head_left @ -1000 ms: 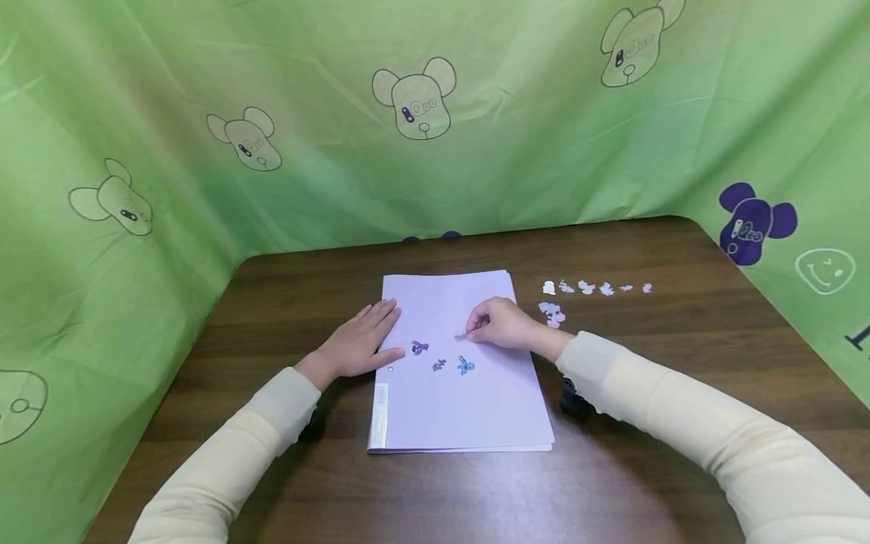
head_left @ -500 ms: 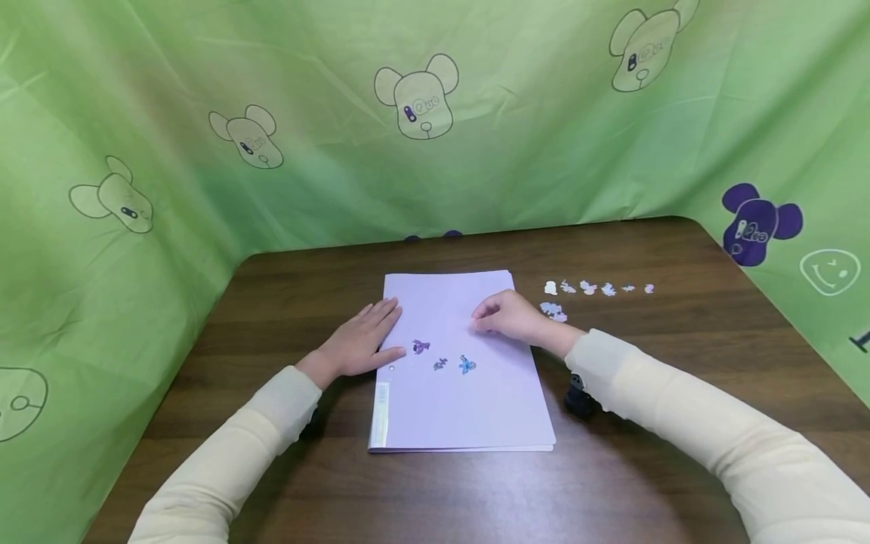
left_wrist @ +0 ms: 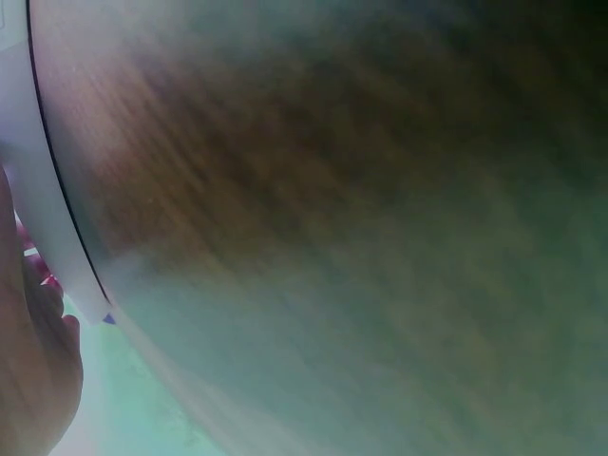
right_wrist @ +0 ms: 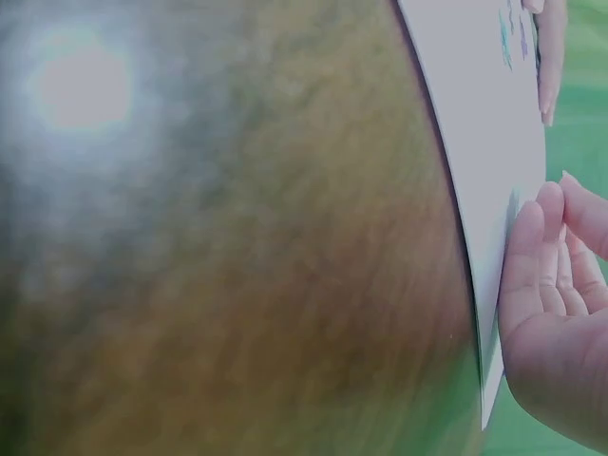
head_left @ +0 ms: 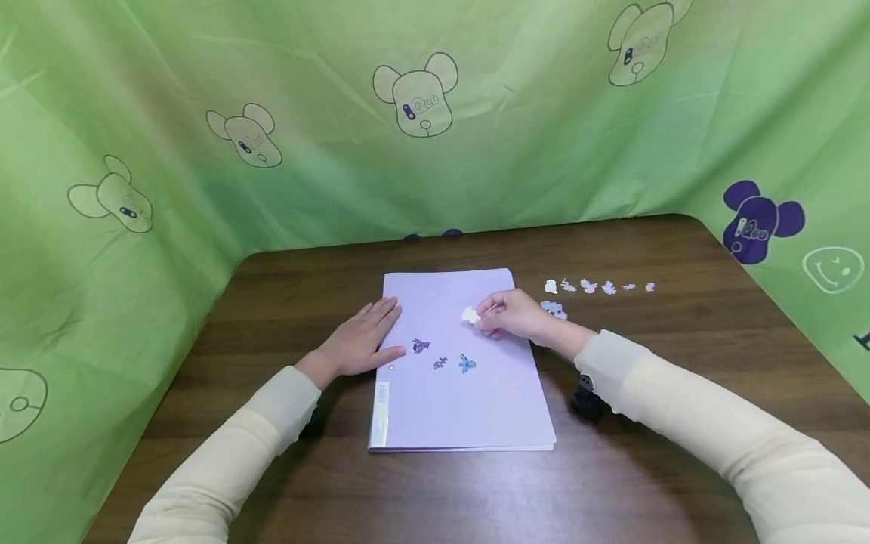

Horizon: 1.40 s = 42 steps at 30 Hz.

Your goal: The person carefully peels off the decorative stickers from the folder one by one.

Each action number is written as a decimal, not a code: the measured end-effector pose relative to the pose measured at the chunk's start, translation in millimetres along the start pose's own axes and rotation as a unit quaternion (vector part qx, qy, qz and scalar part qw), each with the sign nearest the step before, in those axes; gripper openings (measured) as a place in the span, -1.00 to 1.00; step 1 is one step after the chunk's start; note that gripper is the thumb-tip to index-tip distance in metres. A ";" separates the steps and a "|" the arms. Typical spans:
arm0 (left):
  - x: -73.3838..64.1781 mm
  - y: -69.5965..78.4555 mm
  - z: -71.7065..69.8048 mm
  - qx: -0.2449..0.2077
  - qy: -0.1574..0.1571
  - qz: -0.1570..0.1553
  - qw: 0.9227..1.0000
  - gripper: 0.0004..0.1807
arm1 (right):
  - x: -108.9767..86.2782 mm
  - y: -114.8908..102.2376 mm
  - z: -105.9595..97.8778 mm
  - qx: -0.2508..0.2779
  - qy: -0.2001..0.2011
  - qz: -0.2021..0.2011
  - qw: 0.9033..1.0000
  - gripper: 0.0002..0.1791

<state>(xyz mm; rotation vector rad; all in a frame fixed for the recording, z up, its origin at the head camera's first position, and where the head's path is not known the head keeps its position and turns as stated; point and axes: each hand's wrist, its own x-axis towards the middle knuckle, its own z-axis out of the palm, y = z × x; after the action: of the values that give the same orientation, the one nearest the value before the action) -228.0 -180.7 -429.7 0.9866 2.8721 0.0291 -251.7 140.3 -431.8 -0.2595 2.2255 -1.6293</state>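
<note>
My left hand [head_left: 359, 338] lies flat with straight fingers across the left edge of a pale lilac folder [head_left: 462, 415]. Between the thumb and fingers of my right hand [head_left: 514, 315], a small white sticker [head_left: 470, 315] is pinched above the folder's upper right part. On the folder sit a purple character sticker [head_left: 421, 346], a small greyish one, and a blue character sticker [head_left: 467, 363]. In the right wrist view the right hand [right_wrist: 560, 275] shows curled fingers beside the folder's edge; the sticker is hidden there.
Right of the folder, a row of small cut-out stickers [head_left: 588, 286] lies on the brown wooden table [head_left: 306, 279]. Closer to the right hand is a blue-and-pink sticker cluster [head_left: 553, 309], partly behind the wrist. A green printed cloth [head_left: 326, 181] hangs behind the table.
My right hand has shifted slightly up and right and turned the piece, so its white face now shows. The left hand and the stickers on the folder have stayed put.
</note>
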 end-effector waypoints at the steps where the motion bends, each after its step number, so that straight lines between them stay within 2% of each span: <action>1: 0.0 0.1 0.0 -0.001 0.000 -0.001 1.000 -0.06 | -0.6 0.7 -0.5 0.005 -0.001 0.001 1.000 -0.72; 6: 0.6 0.7 0.7 0.000 0.003 -0.002 1.000 -0.06 | -5.9 1.3 -3.7 0.031 0.002 0.013 0.999 -0.76; 14: 0.9 1.1 1.2 0.000 0.001 -0.006 1.000 -0.05 | -13.7 0.9 -14.2 0.076 0.015 0.033 0.996 -0.70; 25: 0.4 2.1 0.7 -0.004 -0.006 -0.014 1.000 -0.05 | -25.0 6.8 -32.0 0.102 0.024 0.048 0.993 -0.64; 42: -0.4 3.8 -1.2 -0.008 -0.005 -0.012 1.000 -0.05 | -51.5 19.0 -66.6 0.113 0.038 0.013 0.993 -0.46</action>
<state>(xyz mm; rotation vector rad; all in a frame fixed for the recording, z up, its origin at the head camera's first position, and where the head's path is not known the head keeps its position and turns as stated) -225.5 -178.0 -428.3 0.9478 2.8693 0.0465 -229.8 223.4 -422.8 -0.1087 2.0645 -1.8852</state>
